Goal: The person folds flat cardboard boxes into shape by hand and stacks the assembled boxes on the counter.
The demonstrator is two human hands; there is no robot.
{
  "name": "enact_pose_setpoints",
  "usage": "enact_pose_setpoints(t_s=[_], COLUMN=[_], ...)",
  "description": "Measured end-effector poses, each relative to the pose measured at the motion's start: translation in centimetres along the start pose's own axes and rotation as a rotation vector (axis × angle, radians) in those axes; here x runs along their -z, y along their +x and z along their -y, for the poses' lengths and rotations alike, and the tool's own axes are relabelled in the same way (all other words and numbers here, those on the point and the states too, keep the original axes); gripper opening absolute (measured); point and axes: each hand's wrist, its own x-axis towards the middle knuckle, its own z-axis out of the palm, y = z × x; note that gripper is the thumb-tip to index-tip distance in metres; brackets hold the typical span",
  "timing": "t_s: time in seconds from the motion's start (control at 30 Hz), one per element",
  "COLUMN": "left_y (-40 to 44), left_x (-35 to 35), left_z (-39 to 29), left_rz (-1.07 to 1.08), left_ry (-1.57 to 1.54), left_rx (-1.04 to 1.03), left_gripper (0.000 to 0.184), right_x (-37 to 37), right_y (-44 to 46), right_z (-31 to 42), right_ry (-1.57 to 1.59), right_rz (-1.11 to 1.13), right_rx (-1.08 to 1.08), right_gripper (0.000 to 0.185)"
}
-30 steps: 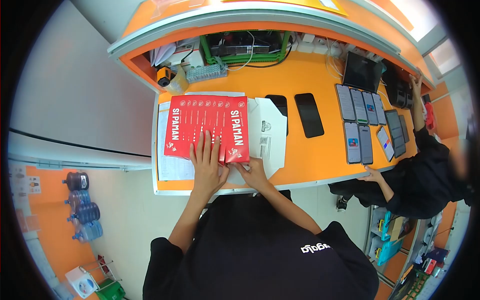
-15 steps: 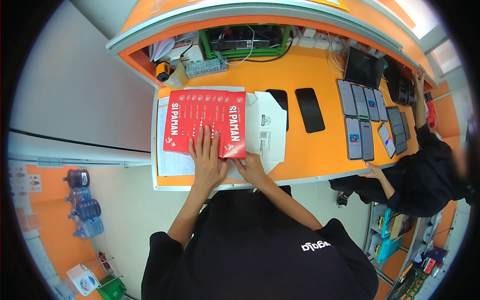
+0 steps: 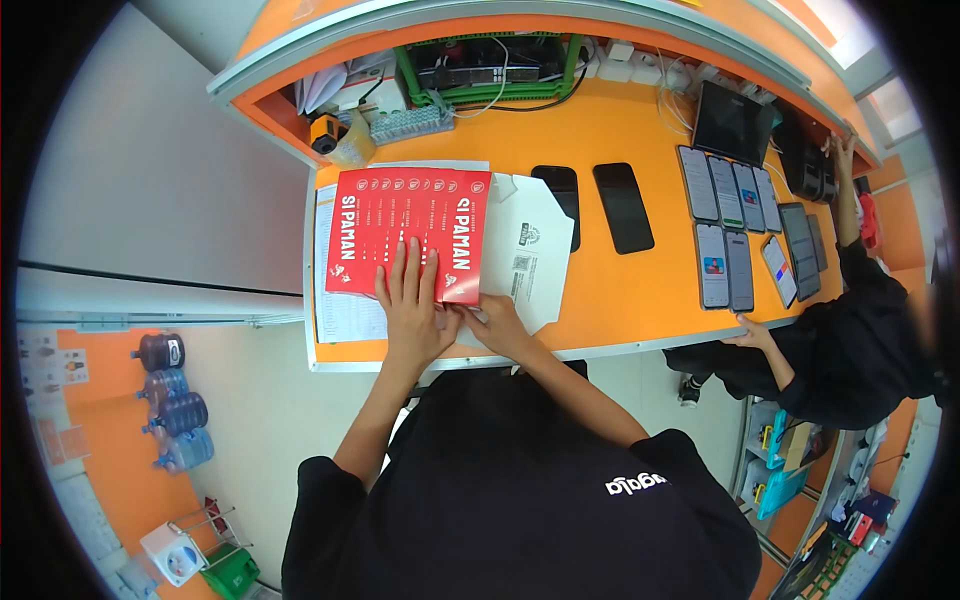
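Several red leaflets printed "SI PAMAN" point(image 3: 345, 230) lie fanned out and overlapping near the left end of the orange desk. My left hand point(image 3: 408, 300) rests on top of them, fingers stretched out and spread. At their lower right corner is my right hand point(image 3: 500, 325), its fingers bent and closed around the edge of the leaflets; some fingertips are hidden there. Under the fan, to the right, shows a white sheet with cut corners point(image 3: 545, 260), bearing a small logo and a square code. Printed paper point(image 3: 345, 318) sticks out beneath the leaflets at the left.
Two dark phones point(image 3: 622, 208) lie right of the white sheet. Several lit phones point(image 3: 712, 265) and a dark laptop point(image 3: 732, 122) are further right, near a co-worker in black point(image 3: 850, 350). A green crate point(image 3: 580, 70) and a tape roll point(image 3: 355, 145) stand at the back.
My right hand has shifted slightly left along the lower edge of the leaflets, closer to my left hand. The left hand stays flat on them. The view has tilted a little.
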Motion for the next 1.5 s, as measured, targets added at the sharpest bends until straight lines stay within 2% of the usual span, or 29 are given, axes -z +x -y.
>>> enact_pose_setpoints(t_s=[0.03, 0.17, 0.33, 0.43, 0.5, 0.57, 0.63, 0.77, 0.83, 0.9, 0.93, 1.0, 1.03, 1.1, 1.17, 1.2, 1.3, 1.5], left_y=[0.0, 0.4, 0.6, 1.4, 2.0, 1.8, 1.7, 2.8, 4.4, 6.5, 8.0, 11.8, 13.4, 15.0, 16.1, 15.7, 15.4, 14.8], left_x=[0.0, -0.2, 0.2, 2.3, 3.6, 3.1, 2.3, 3.8, 6.9, 6.8, 6.6, 4.0, 2.1, -0.5, -1.0, -1.2, 0.0, -0.3], left_z=[-0.1, -0.4, -1.0, -1.5, -0.2, 0.9, 1.4, 0.3, -0.4, 1.0, 1.9, 3.7, 5.2, 6.8, 7.1, 7.3, 7.3, 8.2], left_rz=[0.014, 0.023, 0.034, 0.138, 0.326, 0.322, 0.182, 0.206, 0.411, 0.309, 0.218, 0.001, -0.008, -0.032, 0.381, 0.286, 0.306, 0.211], left_ry=[0.002, 0.038, 0.062, 0.033, 0.171, 0.271, 0.331, 0.321, 0.075, -0.025, -0.127, 0.075, 0.099, 0.122, -0.012, -0.037, -0.073, -0.092], left_rx=[0.0, 0.017, 0.009, -0.01, -0.115, -0.146, -0.2, -0.18, -0.092, -0.061, -0.034, -0.074, -0.126, -0.177, -0.131, -0.136, -0.052, -0.077], left_gripper=[0.077, 0.081, 0.083, 0.084, 0.087, 0.087, 0.084, 0.079, 0.07, 0.065, 0.061, 0.056, 0.055, 0.054, 0.05, 0.046, 0.044, 0.039], right_x=[0.2, -0.5, -1.3, -0.3, -0.3, -0.2, -0.2, 2.9, 6.0, 6.6, 6.7, 5.8, 4.8, 3.6, 3.3, 3.1, 2.8, 3.0], right_y=[-0.1, 0.2, 0.3, 0.1, 0.1, 0.5, 1.1, 1.1, 1.6, 2.7, 4.4, 8.5, 10.4, 12.9, 14.4, 14.4, 14.7, 15.8], right_z=[-0.3, -1.1, -1.2, -1.1, -1.5, -1.7, -1.7, -0.6, 0.6, -1.7, -1.4, -1.5, -2.0, -3.9, -3.8, -3.9, -2.6, -1.7], right_ry=[-0.003, 0.024, 0.044, 0.084, 0.056, 0.031, 0.04, -0.128, -0.013, 0.138, 0.156, 0.233, 0.288, 0.341, 0.397, 0.435, 0.439, 0.37], right_rz=[0.062, -0.007, 0.065, 0.129, 0.126, 0.134, 0.201, 0.322, 0.415, -0.048, -0.134, -0.299, -0.378, -0.32, -0.264, -0.222, -0.177, -0.05], right_rx=[-0.049, 0.022, 0.035, -0.012, 0.009, 0.04, -0.012, 0.008, -0.171, -0.055, -0.077, -0.143, -0.181, -0.242, -0.299, -0.292, -0.287, -0.307], right_gripper=[0.026, 0.028, 0.029, 0.026, 0.025, 0.024, 0.022, 0.021, 0.028, 0.035, 0.037, 0.042, 0.044, 0.047, 0.051, 0.051, 0.05, 0.045])
